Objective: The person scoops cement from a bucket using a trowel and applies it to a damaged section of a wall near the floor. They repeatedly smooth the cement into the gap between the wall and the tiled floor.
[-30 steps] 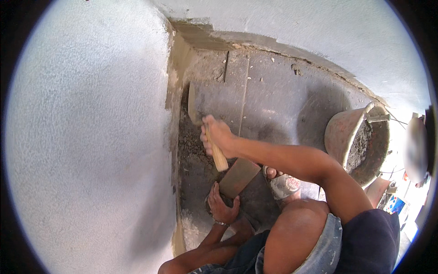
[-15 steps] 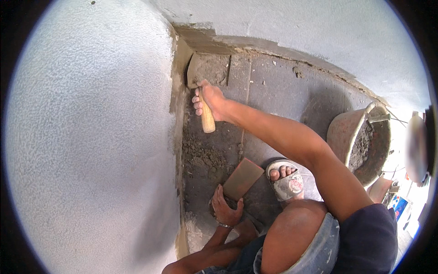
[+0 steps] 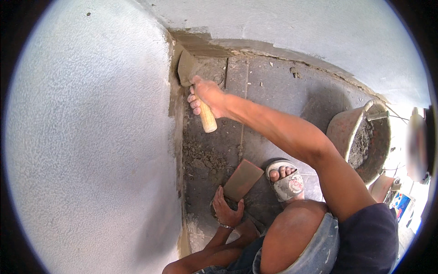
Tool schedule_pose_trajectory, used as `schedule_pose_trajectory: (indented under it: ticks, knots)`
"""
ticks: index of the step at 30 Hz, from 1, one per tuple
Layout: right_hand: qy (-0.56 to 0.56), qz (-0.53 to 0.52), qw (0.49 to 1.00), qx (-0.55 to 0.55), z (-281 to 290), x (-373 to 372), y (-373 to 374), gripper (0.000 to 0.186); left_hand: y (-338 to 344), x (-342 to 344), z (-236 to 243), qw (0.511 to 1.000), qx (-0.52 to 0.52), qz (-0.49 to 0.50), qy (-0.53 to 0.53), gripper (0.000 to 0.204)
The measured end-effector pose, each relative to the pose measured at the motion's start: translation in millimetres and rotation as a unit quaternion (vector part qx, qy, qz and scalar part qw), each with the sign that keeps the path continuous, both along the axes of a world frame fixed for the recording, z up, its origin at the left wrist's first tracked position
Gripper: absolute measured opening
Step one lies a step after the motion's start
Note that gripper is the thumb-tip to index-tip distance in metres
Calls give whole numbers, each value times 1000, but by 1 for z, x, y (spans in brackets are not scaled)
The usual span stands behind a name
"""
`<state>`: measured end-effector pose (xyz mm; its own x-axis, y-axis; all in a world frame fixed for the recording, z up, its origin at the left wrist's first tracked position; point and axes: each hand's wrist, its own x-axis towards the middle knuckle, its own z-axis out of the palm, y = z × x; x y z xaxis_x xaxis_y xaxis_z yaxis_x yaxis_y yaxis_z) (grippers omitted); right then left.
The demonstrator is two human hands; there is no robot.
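My right hand [image 3: 207, 96] is wrapped round the pale wooden handle of a trowel [image 3: 186, 68]. Its mortar-coated blade leans against the base of the left wall, close to the corner. Lower down, my left hand [image 3: 226, 212] grips the near end of a flat rectangular float [image 3: 244, 180] with a grey face and reddish edges. That float's end lies between thumb and fingers; its underside is hidden. Loose wet mortar [image 3: 205, 156] is spread on the floor between both hands, along the wall.
White textured walls [image 3: 96, 137] meet at the far corner, with a grey mortar strip [image 3: 196, 42] along their foot. A tilted bucket of mortar [image 3: 337, 132] stands at right. My sandalled foot [image 3: 287, 180] is planted beside the float on grey tiles [image 3: 273, 96].
The trowel blade has shifted slightly left and up, tilting from the floor against the wall. My right hand has moved with it; my left hand and the float stay put.
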<state>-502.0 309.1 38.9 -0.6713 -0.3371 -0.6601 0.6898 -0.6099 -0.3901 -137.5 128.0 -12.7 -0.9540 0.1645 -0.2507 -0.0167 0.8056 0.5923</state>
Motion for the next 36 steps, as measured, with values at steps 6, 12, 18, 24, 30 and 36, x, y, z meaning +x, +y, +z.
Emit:
schedule_pose_trajectory:
  ticks: [6, 12, 18, 24, 30, 36]
  knots:
    - [132, 18, 990, 38, 35, 84, -16, 34, 1, 3, 3, 999, -36, 10, -32, 92]
    - [72, 173, 960, 210, 60, 137, 56, 40, 4, -2, 8, 1000, 4, 8, -16, 86]
    - [133, 266, 823, 484, 190, 192, 181, 34, -17, 6, 8, 1000, -19, 18, -11, 87]
    - [-110, 292, 631, 710, 308, 320, 337, 20, -3, -4, 4, 1000, -4, -6, 4, 88]
    - [-137, 324, 477, 805, 246, 339, 340, 36, -4, -2, -4, 999, 16, 18, 22, 86]
    - [-62, 440, 470, 762, 170, 331, 342, 23, -12, 1, -14, 998, 3, -37, 43, 86]
